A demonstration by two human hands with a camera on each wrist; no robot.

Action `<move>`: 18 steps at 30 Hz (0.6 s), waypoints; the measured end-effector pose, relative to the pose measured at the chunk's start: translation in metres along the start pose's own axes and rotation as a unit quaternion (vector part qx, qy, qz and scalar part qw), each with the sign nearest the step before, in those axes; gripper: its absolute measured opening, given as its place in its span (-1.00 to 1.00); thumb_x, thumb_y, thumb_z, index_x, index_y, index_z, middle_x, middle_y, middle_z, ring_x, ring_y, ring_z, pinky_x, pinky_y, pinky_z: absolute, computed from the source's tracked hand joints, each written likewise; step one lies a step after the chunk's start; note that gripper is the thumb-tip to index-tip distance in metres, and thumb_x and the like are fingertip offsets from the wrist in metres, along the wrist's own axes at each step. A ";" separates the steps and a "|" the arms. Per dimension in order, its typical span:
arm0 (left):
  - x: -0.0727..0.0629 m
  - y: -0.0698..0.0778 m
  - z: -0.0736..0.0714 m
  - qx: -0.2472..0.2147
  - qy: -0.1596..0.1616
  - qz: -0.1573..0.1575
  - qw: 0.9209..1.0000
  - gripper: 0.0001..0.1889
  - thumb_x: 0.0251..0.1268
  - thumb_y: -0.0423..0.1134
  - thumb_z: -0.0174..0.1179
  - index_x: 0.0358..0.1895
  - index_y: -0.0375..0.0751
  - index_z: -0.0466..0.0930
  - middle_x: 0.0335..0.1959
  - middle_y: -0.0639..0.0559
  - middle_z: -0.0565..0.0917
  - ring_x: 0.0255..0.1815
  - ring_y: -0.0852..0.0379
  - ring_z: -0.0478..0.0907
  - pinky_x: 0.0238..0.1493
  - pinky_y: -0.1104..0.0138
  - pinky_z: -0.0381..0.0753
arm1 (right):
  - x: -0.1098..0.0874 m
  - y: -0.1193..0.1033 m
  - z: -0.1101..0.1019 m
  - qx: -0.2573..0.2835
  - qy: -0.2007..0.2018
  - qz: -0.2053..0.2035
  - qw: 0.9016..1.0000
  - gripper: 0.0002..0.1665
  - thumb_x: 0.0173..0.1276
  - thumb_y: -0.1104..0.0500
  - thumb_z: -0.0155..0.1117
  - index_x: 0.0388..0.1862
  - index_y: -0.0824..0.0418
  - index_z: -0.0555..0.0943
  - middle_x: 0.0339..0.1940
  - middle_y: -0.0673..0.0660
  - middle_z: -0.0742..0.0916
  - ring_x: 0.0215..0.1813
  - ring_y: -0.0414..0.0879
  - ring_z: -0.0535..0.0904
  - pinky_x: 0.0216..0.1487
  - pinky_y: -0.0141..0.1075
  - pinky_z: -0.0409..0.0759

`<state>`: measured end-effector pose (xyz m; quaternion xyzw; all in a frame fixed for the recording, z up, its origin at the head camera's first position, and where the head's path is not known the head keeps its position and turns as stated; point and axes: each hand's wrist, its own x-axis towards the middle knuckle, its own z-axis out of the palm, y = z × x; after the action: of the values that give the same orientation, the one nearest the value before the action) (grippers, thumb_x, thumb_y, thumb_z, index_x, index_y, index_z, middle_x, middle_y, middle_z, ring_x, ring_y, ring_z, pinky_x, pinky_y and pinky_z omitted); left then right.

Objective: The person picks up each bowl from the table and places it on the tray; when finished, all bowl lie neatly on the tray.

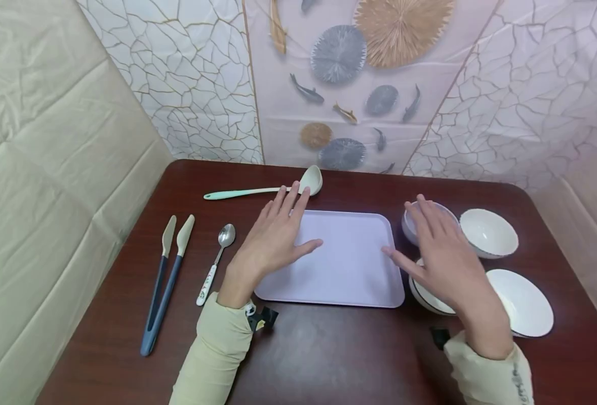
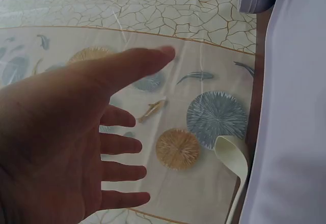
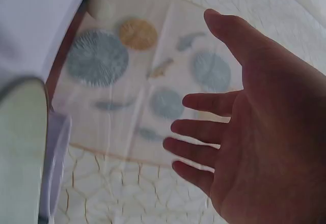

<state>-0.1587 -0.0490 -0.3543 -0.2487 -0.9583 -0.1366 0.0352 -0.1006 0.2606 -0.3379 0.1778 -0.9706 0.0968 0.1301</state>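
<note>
Both hands hover over the table with fingers stretched out, and neither holds anything. My left hand (image 1: pixel 273 242) overlaps the left side of a pale lilac tray (image 1: pixel 349 259) in the head view, its fingertips near the bowl of a ladle (image 1: pixel 312 179). The right hand (image 1: pixel 445 259) is above the bowls on the right, its thumb reaching over the tray's right edge. Behind its fingers a lilac bowl (image 1: pixel 445 211) is partly hidden. Below the palm a dark-rimmed white bowl (image 1: pixel 427 298) shows in part. In the left wrist view the thumb (image 2: pixel 137 63) stands apart from the fingers.
A white bowl (image 1: pixel 489 232) and a white oval dish (image 1: pixel 526 304) sit at the right. On the left lie blue-handled tongs (image 1: pixel 164 298) and a metal spoon (image 1: pixel 216 264) with a patterned white handle. Patterned cloth (image 1: pixel 207 84) hangs behind the table.
</note>
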 end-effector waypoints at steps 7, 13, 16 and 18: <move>-0.005 -0.015 0.012 -0.087 -0.025 -0.054 0.994 -0.02 0.30 0.27 0.14 0.57 -0.23 -0.08 0.58 -0.11 -0.02 0.55 -0.06 -0.06 0.39 0.02 0.18 | -0.057 0.050 -0.024 0.116 -0.023 0.092 0.989 0.00 0.28 -0.16 0.37 0.58 0.02 0.13 0.45 0.22 0.37 0.40 0.25 0.26 0.25 0.21 0.18; -0.036 -0.034 0.039 -0.175 -0.050 -0.091 0.979 -0.05 0.35 0.20 0.15 0.54 -0.37 -0.04 0.55 -0.22 0.04 0.54 -0.09 -0.04 0.43 0.04 0.08 | -0.126 0.109 -0.016 0.142 0.008 0.173 0.975 0.12 0.20 0.01 0.48 0.59 0.21 0.06 0.44 0.44 0.29 0.45 0.37 0.10 0.44 0.10 -0.08; -0.052 -0.040 0.051 -0.218 -0.041 -0.103 0.970 0.02 0.30 0.23 0.18 0.55 -0.38 -0.12 0.56 -0.24 -0.03 0.56 -0.11 -0.13 0.44 0.01 0.02 | -0.151 0.128 -0.004 0.165 0.025 0.179 0.970 0.29 0.06 0.11 0.58 0.59 0.28 -0.05 0.45 0.53 0.21 0.45 0.38 0.06 0.41 -0.44 -0.19; -0.061 -0.042 0.058 -0.248 -0.038 -0.116 0.961 0.12 0.23 0.30 0.20 0.57 -0.32 -0.20 0.58 -0.22 -0.10 0.57 -0.10 -0.19 0.44 -0.02 0.00 | -0.162 0.136 0.003 0.184 0.029 0.181 0.966 0.39 -0.02 0.18 0.62 0.60 0.27 -0.12 0.48 0.53 0.14 0.42 0.37 0.07 0.26 -0.63 -0.18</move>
<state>-0.1257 -0.0970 -0.4285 -0.1421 -0.9173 -0.3632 -0.0803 -0.0053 0.4370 -0.4065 0.0168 -0.9479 0.3010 0.1034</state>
